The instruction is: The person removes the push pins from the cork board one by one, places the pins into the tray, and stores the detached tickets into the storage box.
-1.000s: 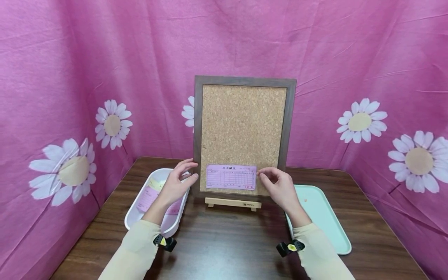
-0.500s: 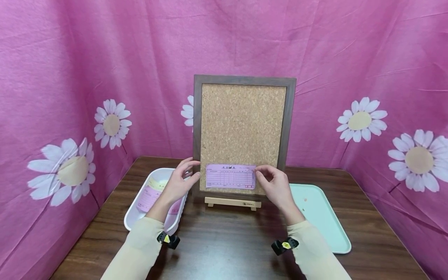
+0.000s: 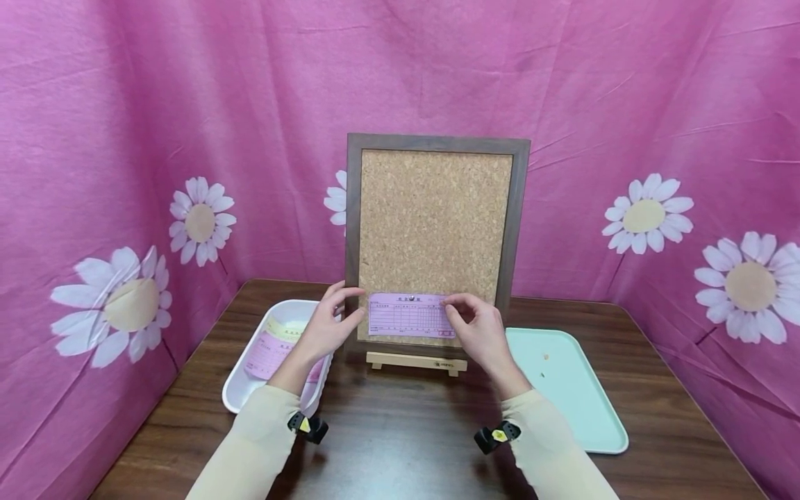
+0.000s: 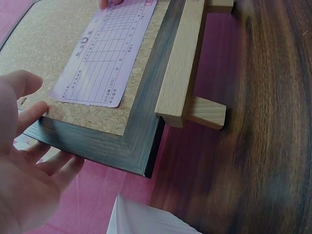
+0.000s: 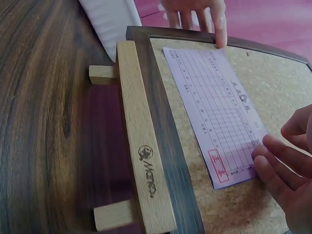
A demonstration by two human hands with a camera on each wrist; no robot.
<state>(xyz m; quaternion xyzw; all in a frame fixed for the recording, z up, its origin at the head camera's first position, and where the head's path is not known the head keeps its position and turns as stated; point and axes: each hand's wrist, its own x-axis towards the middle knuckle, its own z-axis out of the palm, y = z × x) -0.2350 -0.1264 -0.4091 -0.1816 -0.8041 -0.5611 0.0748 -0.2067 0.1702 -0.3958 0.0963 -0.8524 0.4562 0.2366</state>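
A lilac printed form slip (image 3: 400, 319) lies flat against the lower part of a dark-framed cork board (image 3: 434, 222). At the slip's top middle sits a small shiny pushpin (image 3: 412, 298). My right hand (image 3: 480, 332) touches the slip's right end with its fingertips, covering the upper right corner; the right wrist view shows the fingers (image 5: 275, 170) laid on that end. At the board's left edge is my left hand (image 3: 325, 325). Its index finger (image 4: 34, 117) rests on the frame, the thumb is held apart, and the other fingers reach behind the edge.
A small wooden easel (image 3: 415, 361) supports the board. A white basket (image 3: 232, 389) on the left, partly under my forearm, holds pink and yellow slips (image 3: 281, 332). To the right lies a mint tray (image 3: 581, 396) with tiny bits on it. A pink flowered curtain (image 3: 281, 139) surrounds the table.
My right hand has moved left, from beside the slip onto its right end. My left hand has shifted right, its index fingertip now over the frame's left side.
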